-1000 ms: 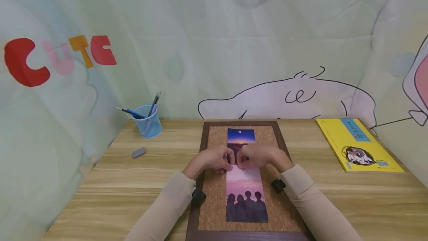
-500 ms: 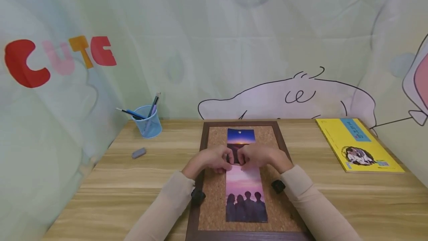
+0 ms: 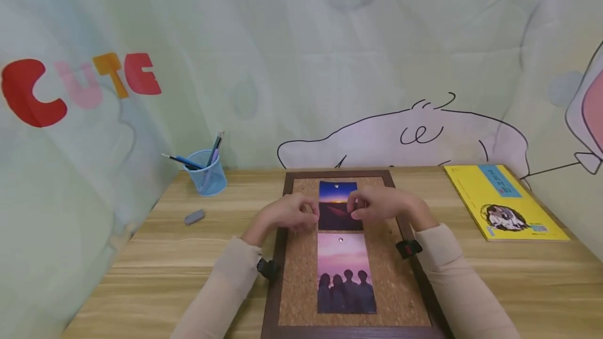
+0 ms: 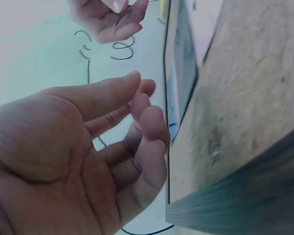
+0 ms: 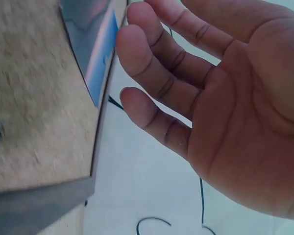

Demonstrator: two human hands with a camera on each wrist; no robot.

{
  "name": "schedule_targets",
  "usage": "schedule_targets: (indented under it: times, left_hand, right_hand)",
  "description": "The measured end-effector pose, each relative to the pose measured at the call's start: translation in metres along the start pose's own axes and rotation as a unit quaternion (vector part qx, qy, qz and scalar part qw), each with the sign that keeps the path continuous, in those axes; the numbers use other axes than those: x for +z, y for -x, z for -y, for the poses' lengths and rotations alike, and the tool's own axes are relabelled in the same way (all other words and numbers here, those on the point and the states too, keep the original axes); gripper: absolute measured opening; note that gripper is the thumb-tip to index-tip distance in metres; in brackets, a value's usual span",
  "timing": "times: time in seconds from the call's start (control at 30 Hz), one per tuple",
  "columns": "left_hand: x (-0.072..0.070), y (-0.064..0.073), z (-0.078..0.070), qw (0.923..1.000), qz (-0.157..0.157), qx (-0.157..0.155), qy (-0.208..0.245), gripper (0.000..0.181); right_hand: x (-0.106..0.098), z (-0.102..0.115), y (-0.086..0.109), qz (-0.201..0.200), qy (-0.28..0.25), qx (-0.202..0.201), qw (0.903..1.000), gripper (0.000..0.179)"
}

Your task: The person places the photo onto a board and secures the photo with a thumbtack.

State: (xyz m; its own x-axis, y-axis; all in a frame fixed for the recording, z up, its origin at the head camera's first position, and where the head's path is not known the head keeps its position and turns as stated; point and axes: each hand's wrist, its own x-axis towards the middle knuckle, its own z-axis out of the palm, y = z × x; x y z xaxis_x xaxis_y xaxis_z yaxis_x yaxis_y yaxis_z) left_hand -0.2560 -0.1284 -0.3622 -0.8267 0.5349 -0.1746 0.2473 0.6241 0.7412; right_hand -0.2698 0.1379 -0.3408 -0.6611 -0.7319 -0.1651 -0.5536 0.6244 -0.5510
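Note:
My left hand (image 3: 289, 212) hovers at the left edge of the sunset photo (image 3: 336, 217), its fingers loosely bent. In the left wrist view that hand (image 4: 88, 152) has nothing between thumb and fingertips. Over the sunset photo's right edge is my right hand (image 3: 386, 204); its relaxed fingers hold nothing in the right wrist view. Both photos lie on a framed cork board (image 3: 299, 297). The lower one, a pink-sky photo (image 3: 344, 263) with silhouettes of people, has a pin (image 3: 341, 239) near its top edge. Another pin (image 3: 336, 186) sits at the top of the sunset photo.
A blue mesh cup (image 3: 207, 177) of pens and pencils stands at the back left of the wooden table (image 3: 155, 276). Before it lies a grey eraser (image 3: 194, 217). To the right of the board is a yellow book (image 3: 499, 213). A printed curtain hangs behind.
Both hands have let go at the top of the pink-sky photo and moved apart, the right one up and rightward. The pin there now shows, as does more of the sunset photo.

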Motion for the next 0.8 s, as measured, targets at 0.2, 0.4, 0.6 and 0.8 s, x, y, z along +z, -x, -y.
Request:
schedule_targets:
  times: [0.2, 0.4, 0.6, 0.8]
  left_hand:
    - [-0.011, 0.001, 0.004, 0.9983, -0.026, 0.053, -0.001, 0.011]
    - [-0.018, 0.003, 0.000, 0.9959, -0.056, 0.070, -0.014, 0.011]
    - [-0.017, 0.003, -0.001, 0.9956, -0.038, 0.083, -0.017, 0.011]
    - [-0.017, 0.002, 0.001, 0.9950, -0.043, 0.090, -0.011, 0.012]
  right_hand:
    - [-0.012, -0.005, 0.010, -0.015, -0.017, -0.008, 0.9997, 0.016]
    - [-0.016, -0.008, 0.011, -0.017, -0.024, 0.004, 0.9996, 0.018]
    - [-0.016, -0.010, 0.011, -0.009, -0.034, 0.022, 0.9991, 0.017]
    - [-0.014, -0.012, 0.011, -0.006, -0.044, 0.027, 0.9987, 0.018]
